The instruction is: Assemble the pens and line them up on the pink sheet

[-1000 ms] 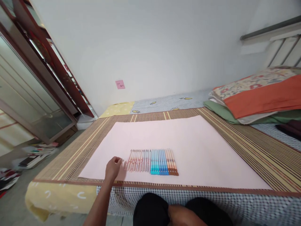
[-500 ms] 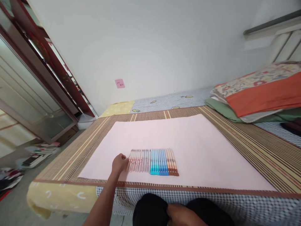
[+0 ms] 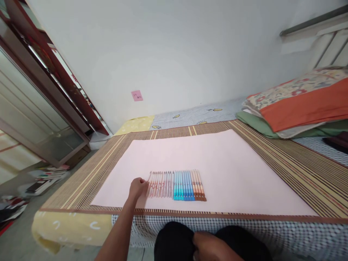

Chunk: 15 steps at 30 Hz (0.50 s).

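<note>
A row of pens lies side by side on a pale pink sheet [image 3: 244, 174]. Clear pens with reddish marks [image 3: 157, 185] form its left part, then come turquoise pens [image 3: 178, 185], blue pens [image 3: 188, 185] and, at the right end, peach-and-brown pens [image 3: 198, 185]. My left hand [image 3: 138, 186] is at the row's left end, its fingers pinched on the outermost clear pen, which leans slightly. Down by my black-clad knees, my right hand [image 3: 208, 246] is closed; its fingertips and anything inside them are hidden.
Under the sheet is a striped mat [image 3: 89, 174] on a bed with a checked cover [image 3: 152, 228]. Folded bedding [image 3: 299, 105] is piled at the right. A pink note [image 3: 136, 95] sticks to the wall behind. Left of the bed stands a glazed door [image 3: 35, 108].
The view has shifted slightly. My left hand stays at the left end of the row, and the pens keep their order. My right hand remains by my knees.
</note>
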Tool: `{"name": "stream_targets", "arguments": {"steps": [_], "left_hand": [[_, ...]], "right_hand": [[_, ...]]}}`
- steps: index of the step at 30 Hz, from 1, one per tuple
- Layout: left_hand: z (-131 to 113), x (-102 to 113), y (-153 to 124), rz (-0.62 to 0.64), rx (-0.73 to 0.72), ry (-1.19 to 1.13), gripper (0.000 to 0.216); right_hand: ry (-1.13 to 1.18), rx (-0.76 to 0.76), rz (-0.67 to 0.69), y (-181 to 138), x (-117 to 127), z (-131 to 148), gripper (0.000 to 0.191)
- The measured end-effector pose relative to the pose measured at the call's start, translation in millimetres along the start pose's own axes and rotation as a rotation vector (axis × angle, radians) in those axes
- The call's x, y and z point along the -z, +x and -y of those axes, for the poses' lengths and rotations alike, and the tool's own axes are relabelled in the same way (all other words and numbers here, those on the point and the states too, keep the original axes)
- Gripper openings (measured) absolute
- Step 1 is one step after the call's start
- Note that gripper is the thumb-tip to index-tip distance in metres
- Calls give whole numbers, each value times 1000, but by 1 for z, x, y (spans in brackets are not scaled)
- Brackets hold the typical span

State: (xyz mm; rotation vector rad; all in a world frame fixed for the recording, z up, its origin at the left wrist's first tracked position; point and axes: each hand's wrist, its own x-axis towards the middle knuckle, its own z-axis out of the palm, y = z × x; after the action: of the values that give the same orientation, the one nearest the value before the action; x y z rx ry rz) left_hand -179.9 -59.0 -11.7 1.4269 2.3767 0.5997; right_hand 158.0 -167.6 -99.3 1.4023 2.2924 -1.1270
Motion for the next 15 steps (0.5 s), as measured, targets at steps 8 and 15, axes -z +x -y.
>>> {"name": "stream_targets", "arguments": {"steps": [8,15], "left_hand": [[-2,4,1,-18,54,-275,19],[-20,31,-18,-30,101,-876,23]], "right_hand": [[17,-12,1,-2,4,3,32],[186,-67,-138,-3,-14,-11,18]]}}
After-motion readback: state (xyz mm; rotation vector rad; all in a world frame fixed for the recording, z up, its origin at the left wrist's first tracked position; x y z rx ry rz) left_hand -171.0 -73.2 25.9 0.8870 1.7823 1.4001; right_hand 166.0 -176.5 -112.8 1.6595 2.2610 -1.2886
